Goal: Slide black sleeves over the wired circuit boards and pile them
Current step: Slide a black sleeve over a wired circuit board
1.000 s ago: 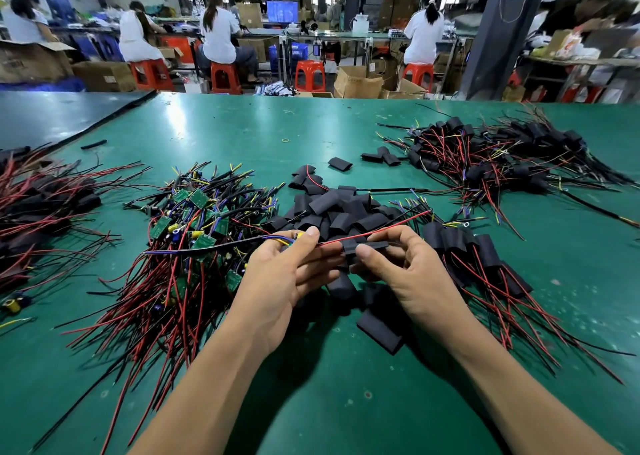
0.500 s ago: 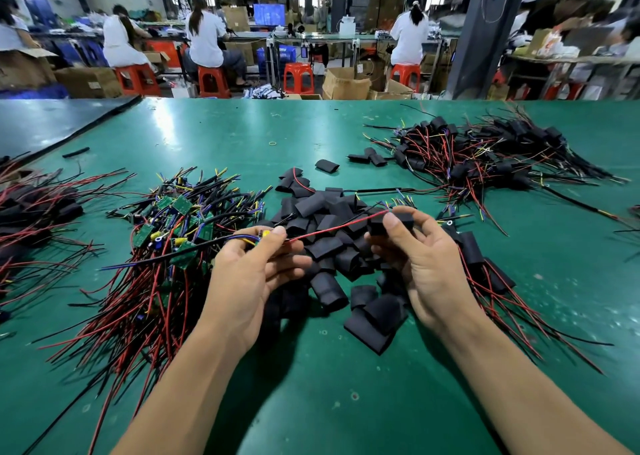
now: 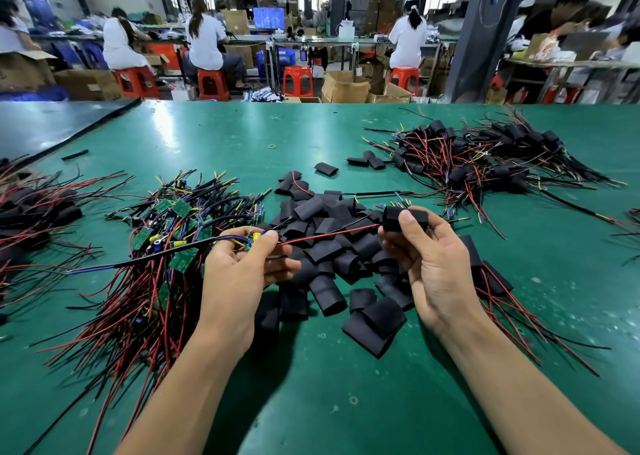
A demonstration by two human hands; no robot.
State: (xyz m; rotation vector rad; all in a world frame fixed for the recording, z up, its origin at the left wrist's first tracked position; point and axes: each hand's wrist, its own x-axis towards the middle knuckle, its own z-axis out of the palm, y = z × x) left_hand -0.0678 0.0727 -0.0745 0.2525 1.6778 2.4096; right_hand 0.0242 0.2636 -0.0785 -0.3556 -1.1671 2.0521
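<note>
Separately, sleeve point(image 3: 390, 217) and board point(image 3: 250, 241) in hands point(image 3: 239, 278) point(image 3: 433, 267)

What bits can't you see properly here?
Head view only:
1. Circuit board in the left hand: mostly hidden by its fingers.
2. Sleeve in the right hand: thumb covers its middle.
3. Wire pile at left: cut off by the frame edge.
4. Person far right: blurred.

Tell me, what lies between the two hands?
In the head view, a red wire stretches from the board in the left hand to the black sleeve in the right hand, above loose sleeves.
</note>
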